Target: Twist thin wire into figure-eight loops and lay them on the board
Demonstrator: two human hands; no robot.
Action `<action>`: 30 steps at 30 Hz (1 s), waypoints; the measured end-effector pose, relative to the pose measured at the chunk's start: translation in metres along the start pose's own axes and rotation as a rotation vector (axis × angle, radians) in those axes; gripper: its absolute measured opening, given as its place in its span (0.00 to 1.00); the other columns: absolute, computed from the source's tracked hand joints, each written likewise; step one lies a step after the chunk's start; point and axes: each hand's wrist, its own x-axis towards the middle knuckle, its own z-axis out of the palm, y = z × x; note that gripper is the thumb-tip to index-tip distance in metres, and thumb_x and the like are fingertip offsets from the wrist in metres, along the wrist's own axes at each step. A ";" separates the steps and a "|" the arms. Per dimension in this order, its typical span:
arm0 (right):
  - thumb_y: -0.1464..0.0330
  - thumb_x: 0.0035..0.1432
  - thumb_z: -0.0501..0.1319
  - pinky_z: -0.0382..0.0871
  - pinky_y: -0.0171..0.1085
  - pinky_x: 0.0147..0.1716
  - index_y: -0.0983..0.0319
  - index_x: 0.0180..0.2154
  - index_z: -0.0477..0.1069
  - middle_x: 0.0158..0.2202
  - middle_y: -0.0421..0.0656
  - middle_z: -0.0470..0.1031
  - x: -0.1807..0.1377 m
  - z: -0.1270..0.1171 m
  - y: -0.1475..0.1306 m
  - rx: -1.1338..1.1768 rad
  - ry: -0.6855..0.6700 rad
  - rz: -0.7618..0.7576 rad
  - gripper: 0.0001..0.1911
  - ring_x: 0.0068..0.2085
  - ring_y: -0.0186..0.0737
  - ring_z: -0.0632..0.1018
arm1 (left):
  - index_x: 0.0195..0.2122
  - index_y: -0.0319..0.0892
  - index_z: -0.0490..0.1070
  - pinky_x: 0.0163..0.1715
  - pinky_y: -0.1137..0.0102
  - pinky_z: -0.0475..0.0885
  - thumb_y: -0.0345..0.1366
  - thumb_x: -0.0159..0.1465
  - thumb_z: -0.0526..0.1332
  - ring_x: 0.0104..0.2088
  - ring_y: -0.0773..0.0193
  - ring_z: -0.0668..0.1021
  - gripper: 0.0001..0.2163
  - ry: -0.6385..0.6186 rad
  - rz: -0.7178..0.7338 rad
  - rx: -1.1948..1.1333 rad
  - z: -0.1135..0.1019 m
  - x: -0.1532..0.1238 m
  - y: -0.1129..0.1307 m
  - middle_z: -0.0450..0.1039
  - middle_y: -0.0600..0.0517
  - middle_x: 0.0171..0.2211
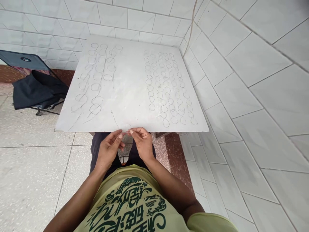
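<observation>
At the near edge of the white tabletop point(131, 93), my left hand point(109, 149) and my right hand point(143, 141) are close together, both pinching a thin dark wire point(115, 119). One straight end of it sticks out past my left fingers over the table. A small curved part point(129, 125) rises by my right fingertips. The stretch between the hands is mostly hidden by the fingers. On the left of the table lie wires with larger loops point(96, 87) and straight tails. To the right are several rows of wires bent into small S-like curves and loops point(166, 122).
A folding chair point(29, 61) with a dark cloth point(36, 90) on it stands left of the table. White tiled walls point(241, 80) meet the table at the back and right. A thin cable point(192, 22) hangs in the corner. My legs are under the near edge.
</observation>
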 end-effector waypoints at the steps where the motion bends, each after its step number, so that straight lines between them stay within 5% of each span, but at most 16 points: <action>1: 0.58 0.63 0.67 0.80 0.46 0.49 0.61 0.38 0.76 0.38 0.46 0.85 -0.001 0.001 0.001 0.020 -0.008 0.017 0.12 0.42 0.44 0.85 | 0.56 0.39 0.76 0.30 0.67 0.76 0.53 0.64 0.68 0.29 0.65 0.77 0.26 0.015 0.014 -0.013 0.001 0.000 0.001 0.81 0.43 0.47; 7: 0.58 0.62 0.67 0.81 0.44 0.43 0.59 0.37 0.73 0.36 0.43 0.83 -0.008 0.006 0.003 0.005 -0.100 0.107 0.12 0.37 0.43 0.84 | 0.50 0.39 0.81 0.31 0.66 0.77 0.50 0.63 0.69 0.28 0.65 0.76 0.21 0.113 0.072 -0.088 0.001 0.002 -0.001 0.81 0.48 0.38; 10: 0.58 0.64 0.65 0.80 0.41 0.39 0.58 0.39 0.74 0.34 0.41 0.82 -0.008 0.005 0.002 -0.104 -0.129 0.024 0.11 0.36 0.42 0.83 | 0.50 0.39 0.81 0.31 0.65 0.78 0.49 0.63 0.70 0.29 0.63 0.78 0.21 0.100 0.040 -0.090 -0.001 0.002 -0.001 0.79 0.49 0.34; 15: 0.59 0.69 0.60 0.78 0.39 0.35 0.55 0.45 0.78 0.34 0.40 0.82 -0.004 0.001 0.006 -0.293 -0.155 -0.143 0.11 0.31 0.41 0.81 | 0.52 0.38 0.79 0.32 0.65 0.79 0.48 0.63 0.70 0.30 0.63 0.79 0.22 0.049 0.012 -0.099 -0.003 0.002 0.001 0.81 0.49 0.36; 30: 0.60 0.68 0.61 0.76 0.34 0.29 0.61 0.43 0.82 0.29 0.40 0.82 -0.002 -0.001 0.007 -0.315 -0.144 -0.107 0.14 0.26 0.37 0.80 | 0.44 0.37 0.78 0.32 0.65 0.81 0.48 0.59 0.74 0.28 0.62 0.82 0.20 0.058 0.010 -0.136 -0.003 0.004 0.000 0.82 0.48 0.33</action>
